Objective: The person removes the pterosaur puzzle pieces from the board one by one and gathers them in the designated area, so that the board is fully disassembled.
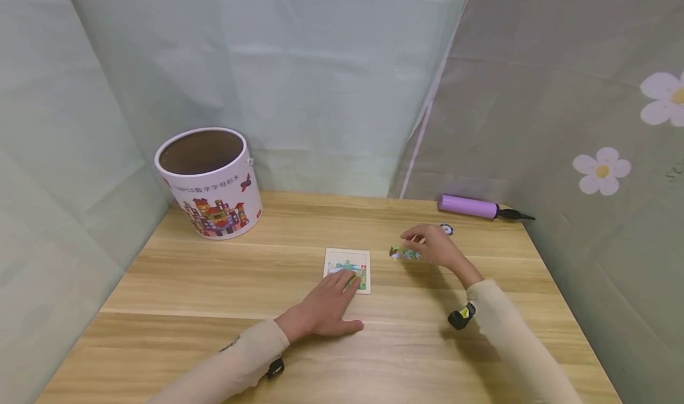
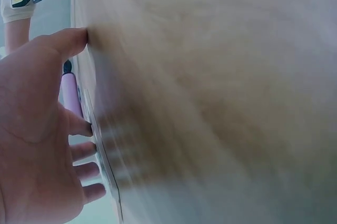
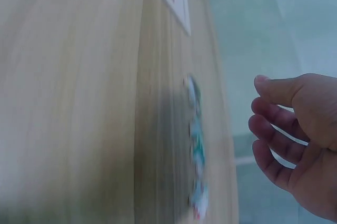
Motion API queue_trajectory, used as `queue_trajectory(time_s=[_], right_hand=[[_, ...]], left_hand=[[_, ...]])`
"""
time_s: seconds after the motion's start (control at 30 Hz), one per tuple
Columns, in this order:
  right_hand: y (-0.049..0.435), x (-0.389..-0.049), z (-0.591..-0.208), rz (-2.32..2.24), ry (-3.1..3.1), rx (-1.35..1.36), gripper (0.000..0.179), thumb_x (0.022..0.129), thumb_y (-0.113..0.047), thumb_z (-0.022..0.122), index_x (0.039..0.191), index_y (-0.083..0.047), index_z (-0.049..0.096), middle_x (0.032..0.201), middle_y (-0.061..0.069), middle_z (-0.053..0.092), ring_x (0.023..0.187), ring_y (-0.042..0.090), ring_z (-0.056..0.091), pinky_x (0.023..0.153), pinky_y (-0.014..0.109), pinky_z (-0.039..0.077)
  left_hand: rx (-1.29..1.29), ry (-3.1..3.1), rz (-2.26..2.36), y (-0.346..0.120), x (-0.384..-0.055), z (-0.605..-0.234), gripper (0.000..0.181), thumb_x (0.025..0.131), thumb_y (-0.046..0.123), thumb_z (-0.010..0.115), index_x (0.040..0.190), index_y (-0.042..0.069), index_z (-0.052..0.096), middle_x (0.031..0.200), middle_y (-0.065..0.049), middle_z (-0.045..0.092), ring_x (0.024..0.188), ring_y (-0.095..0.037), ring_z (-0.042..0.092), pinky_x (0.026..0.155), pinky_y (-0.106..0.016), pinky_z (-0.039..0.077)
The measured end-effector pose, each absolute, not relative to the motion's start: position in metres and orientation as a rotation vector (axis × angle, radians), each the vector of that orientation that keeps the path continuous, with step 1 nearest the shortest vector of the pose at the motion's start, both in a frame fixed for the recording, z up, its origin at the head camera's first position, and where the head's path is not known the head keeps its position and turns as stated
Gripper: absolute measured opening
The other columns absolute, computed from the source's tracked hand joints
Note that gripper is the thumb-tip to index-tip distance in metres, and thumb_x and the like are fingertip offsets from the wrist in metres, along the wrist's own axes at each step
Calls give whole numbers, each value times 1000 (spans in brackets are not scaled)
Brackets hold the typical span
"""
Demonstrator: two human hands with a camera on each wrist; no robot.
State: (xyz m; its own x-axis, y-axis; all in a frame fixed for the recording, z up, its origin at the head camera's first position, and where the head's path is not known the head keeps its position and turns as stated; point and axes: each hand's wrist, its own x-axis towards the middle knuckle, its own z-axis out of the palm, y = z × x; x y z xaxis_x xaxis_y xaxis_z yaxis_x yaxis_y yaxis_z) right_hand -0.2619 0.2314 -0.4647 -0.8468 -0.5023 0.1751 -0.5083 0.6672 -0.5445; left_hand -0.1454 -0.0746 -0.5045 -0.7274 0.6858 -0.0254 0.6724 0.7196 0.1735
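My left hand (image 1: 332, 306) rests with its fingers spread on the lower part of a small white-framed picture puzzle (image 1: 347, 255), and its thumb reaches out over the wood. The palm and fingertips of that hand (image 2: 42, 129) show along the board's edge in the left wrist view. Above a row of colourful jigsaw pieces (image 1: 404, 253) hovers my right hand (image 1: 435, 245). In the right wrist view its fingers bend loosely with nothing between them, apart from the blurred pieces (image 3: 197, 147).
A white bucket (image 1: 240, 199) with printed building blocks stands at the back left. A purple hand pump (image 1: 467, 207) with a black nozzle lies by the back right edge. Near the right hand is a small round blue-and-white item (image 1: 447, 230). Cloth curtains (image 1: 342, 95) hang behind the table.
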Motion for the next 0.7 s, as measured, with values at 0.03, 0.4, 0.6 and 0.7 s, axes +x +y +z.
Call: queue_trajectory(time_s=[0.03,0.4,0.6,0.7], right_hand=[[227,-262,-464,936,-2856,879,19,96,-11,72,111,-1,77,104,9,77,86,19,71,77,39,58],[182,-264,-464,975,-2872,993,20,97,-12,70,113,-2,77,97,3,77,84,14,70,75,33,58],[159,-265,-466,930,-2831,1097,19,96,-12,71,113,-5,77,103,4,78,88,16,71,79,33,58],[149,-265,-467,927,-2841,1124,20,96,-13,72,114,-5,77,102,4,78,89,16,71,78,33,58]], left_hand=[[1114,2833,220,-74,-145,-505,89,95,64,55,156,1,38,160,-18,36,148,-34,33,121,-50,30],[1014,2803,170,-69,-131,-496,90,100,63,49,158,-2,31,166,-20,27,153,-34,27,122,-51,29],[1011,2788,204,-69,-128,-497,91,100,65,46,158,-3,31,167,-22,24,154,-35,25,121,-52,29],[1013,2787,195,-70,-129,-497,90,100,64,47,158,-2,30,167,-22,23,154,-35,25,121,-51,30]])
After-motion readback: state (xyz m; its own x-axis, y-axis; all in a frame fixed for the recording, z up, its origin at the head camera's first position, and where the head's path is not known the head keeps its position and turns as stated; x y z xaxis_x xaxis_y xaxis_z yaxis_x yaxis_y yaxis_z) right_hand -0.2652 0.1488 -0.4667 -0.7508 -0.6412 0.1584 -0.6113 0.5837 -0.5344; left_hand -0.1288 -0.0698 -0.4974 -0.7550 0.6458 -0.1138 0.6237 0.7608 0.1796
